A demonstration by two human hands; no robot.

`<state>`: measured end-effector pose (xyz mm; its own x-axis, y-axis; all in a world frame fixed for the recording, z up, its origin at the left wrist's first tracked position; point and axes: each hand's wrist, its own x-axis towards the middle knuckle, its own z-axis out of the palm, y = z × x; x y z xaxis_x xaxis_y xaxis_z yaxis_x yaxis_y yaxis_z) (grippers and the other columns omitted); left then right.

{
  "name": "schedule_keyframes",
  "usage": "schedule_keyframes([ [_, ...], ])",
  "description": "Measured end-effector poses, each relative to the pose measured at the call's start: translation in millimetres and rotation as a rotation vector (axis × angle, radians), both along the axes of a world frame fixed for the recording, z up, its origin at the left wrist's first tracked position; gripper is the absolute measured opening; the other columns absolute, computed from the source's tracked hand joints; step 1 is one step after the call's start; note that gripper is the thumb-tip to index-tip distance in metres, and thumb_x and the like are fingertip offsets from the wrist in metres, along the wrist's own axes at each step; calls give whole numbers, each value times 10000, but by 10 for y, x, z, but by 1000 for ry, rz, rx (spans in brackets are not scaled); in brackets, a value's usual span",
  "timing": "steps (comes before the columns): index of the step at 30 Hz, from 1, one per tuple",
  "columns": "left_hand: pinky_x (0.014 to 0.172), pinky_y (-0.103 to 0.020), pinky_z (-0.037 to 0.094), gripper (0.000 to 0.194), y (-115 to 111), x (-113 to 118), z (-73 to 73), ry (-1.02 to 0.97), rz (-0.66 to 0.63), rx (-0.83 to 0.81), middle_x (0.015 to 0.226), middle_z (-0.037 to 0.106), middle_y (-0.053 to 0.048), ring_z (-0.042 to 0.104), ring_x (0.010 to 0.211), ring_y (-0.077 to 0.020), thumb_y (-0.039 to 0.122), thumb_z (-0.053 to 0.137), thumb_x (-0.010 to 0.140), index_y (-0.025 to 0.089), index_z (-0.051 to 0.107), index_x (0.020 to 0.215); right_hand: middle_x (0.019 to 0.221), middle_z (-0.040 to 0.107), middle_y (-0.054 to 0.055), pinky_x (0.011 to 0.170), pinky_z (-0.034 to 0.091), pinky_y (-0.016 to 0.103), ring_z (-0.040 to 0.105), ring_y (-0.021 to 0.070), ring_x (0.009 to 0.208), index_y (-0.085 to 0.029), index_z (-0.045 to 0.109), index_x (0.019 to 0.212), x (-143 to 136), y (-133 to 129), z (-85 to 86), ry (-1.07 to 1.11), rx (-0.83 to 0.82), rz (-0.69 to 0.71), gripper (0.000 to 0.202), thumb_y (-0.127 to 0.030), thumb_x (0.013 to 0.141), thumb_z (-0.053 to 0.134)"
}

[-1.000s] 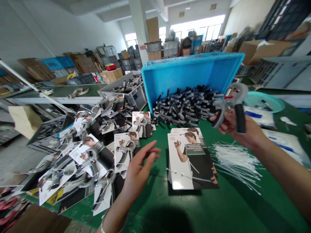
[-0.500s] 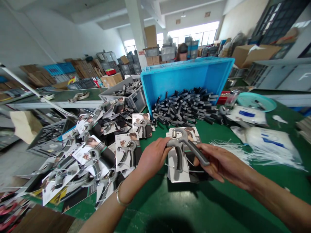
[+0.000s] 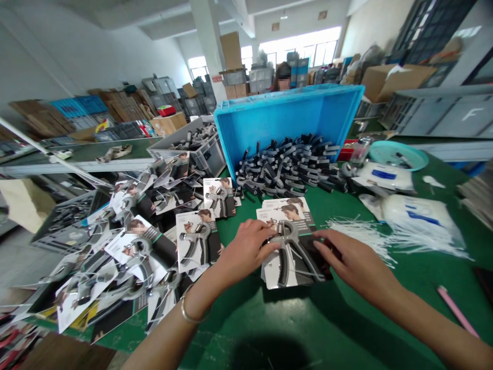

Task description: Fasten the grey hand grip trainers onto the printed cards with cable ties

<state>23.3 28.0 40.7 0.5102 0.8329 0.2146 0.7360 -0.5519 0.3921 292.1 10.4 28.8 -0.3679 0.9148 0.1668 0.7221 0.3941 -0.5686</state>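
Grip (image 3: 287, 241) has just come down flat on the top card (image 3: 275, 272), spring end up by the printed heads, handles splayed toward you. So the card stack on the green table (image 3: 223, 329) now carries it, not your hands. Your left hand (image 3: 248, 244) has thumb and fingers drawn in at the knob end; can't tell if they're clamped or only touching. Your right hand (image 3: 346, 257) is open, fingers apart beside the far handle and over the card's right edge; contact unclear. A white tie (image 3: 302, 273) shows low between the handles; can't see that it's fastened, so I'd treat the grip as loose and easy to knock askew. Loose ties (image 3: 360, 234) lie just right of the stack, bags (image 3: 427, 221) beyond. Carded grips (image 3: 196, 239) heap up on your left. Further back, bare grips (image 3: 287, 164) spill from the tipped blue crate (image 3: 285, 115), with a person (image 3: 284, 77) behind it.
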Motion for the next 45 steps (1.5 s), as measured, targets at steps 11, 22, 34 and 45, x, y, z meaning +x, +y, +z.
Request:
schedule_keyframes([
  [11,983,-351,404,71,319,263,-234,-477,25,-119,995,734,-10,606,1039,-203,183,686,881,222,734,918,921,662,34,841,472,355,614,208,909,-220,664,889,-419,199,-99,276,32,136,86,-233,946,600],
  [22,988,-347,396,70,291,297,-338,-667,48,-159,998,743,-15,615,1033,-189,185,709,875,221,751,917,1479,485,25,1100,291,524,400,291,1331,-241,694,830,-386,226,-197,275,-14,74,192,-336,952,579],
  [34,967,-347,384,53,262,287,-376,-677,66,-159,976,712,-14,602,1008,-185,198,721,868,227,758,892,1486,475,22,1126,265,549,354,309,1369,-232,688,761,-431,260,-165,244,-99,87,197,-313,916,598],
  [45,976,-358,410,96,225,235,-319,-646,-53,-196,987,712,-35,607,1011,-193,216,663,908,215,756,885,1402,562,57,1106,286,538,414,302,1328,-234,693,805,-458,268,-164,313,-65,38,199,-355,927,592],
])
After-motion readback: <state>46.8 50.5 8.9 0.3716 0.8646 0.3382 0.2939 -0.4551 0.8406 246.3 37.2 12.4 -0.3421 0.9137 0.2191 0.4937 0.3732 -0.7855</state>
